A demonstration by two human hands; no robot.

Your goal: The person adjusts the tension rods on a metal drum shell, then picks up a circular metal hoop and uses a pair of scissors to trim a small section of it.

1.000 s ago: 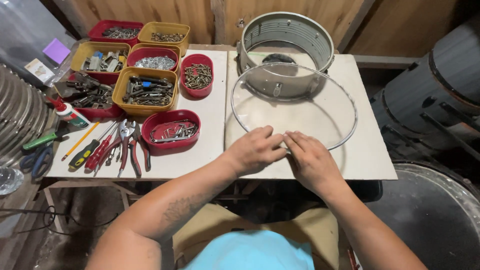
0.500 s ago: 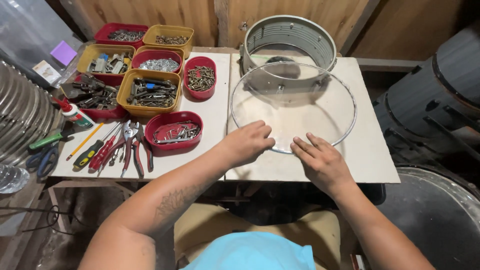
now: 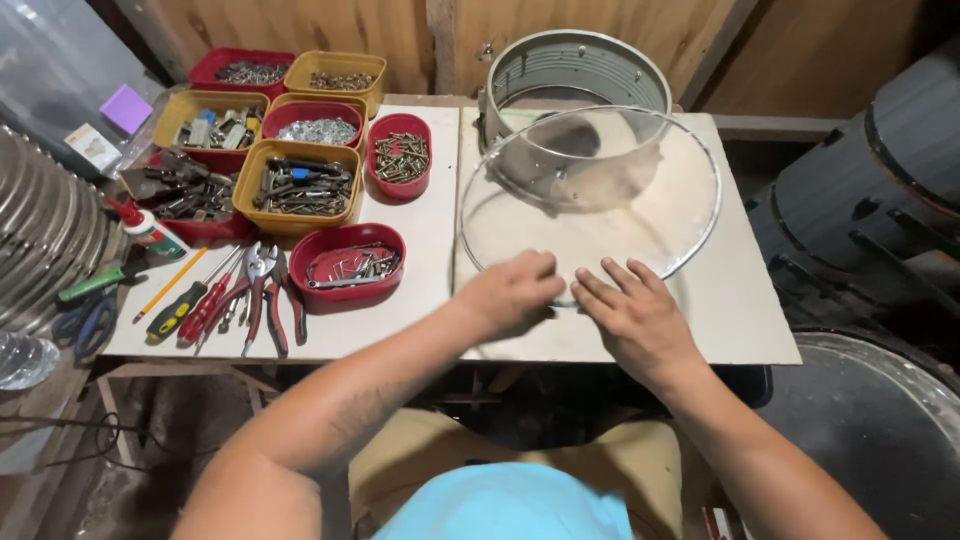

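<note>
Left hand: curled, gripping near rim of clear drum head | Right hand: flat, fingers spread, pressing same rim | Drum head: tilted, leaning on metal drum shell, on white table

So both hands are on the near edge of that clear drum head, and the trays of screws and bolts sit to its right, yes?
Not quite. The head view shows the trays to the left of the drum head, not the right. The rest holds: the left hand and right hand both rest on its near edge.
</note>
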